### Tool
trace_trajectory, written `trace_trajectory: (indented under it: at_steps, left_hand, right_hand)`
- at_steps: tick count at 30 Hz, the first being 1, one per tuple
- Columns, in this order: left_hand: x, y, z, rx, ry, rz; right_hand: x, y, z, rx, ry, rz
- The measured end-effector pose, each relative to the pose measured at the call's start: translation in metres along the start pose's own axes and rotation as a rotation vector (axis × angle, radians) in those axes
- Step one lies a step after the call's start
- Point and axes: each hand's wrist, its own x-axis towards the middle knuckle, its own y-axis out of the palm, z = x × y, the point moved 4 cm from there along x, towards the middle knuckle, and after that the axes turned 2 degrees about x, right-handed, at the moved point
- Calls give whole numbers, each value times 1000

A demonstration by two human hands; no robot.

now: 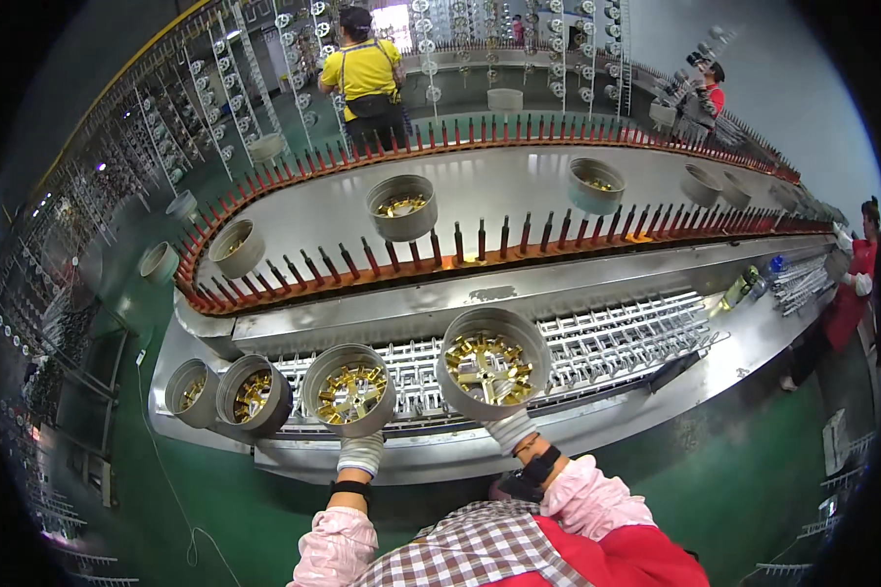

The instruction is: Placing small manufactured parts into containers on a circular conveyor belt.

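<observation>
Both my hands wear white knit gloves. My left hand (360, 455) grips the near side of a grey round drum (307, 406) with gold, spoke-like parts inside. To its right, my right hand (509, 430) holds a second grey round drum (452, 386) from below its near edge. This one looks larger and closer, above the metal rack (617, 338), and gold pieces (489, 367) fan out inside it. The drums hide the fingers of both hands. Two more grey drums with gold parts, one at the far left (179, 399) and one beside it (227, 403), stand left of my left hand.
Beyond the bench, red-and-black upright pins (504, 235) line a looping track. Inside the loop, more grey drums, such as this one (402, 225), stand on a metal surface (499, 191). A person in yellow (362, 73) stands behind; another in red (857, 274) is at the right.
</observation>
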Motion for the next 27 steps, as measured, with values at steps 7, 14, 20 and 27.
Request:
trace_trajectory:
  at_steps: [7, 14, 20, 27]
  left_hand:
    - [5, 6, -1, -127, 55, -384]
    - [13, 7, 6, -298, 28, 17]
    - [-1, -12, 7, -358, -15, -50]
    - [-58, -49, -26, -1471, -398, -679]
  right_hand:
    - [-13, 22, 2, -11, 76, 41]
    - [-23, 28, 2, -33, 89, 51]
    - [-27, 31, 1, -59, 93, 67]
    - [-24, 25, 2, -133, -4, -5]
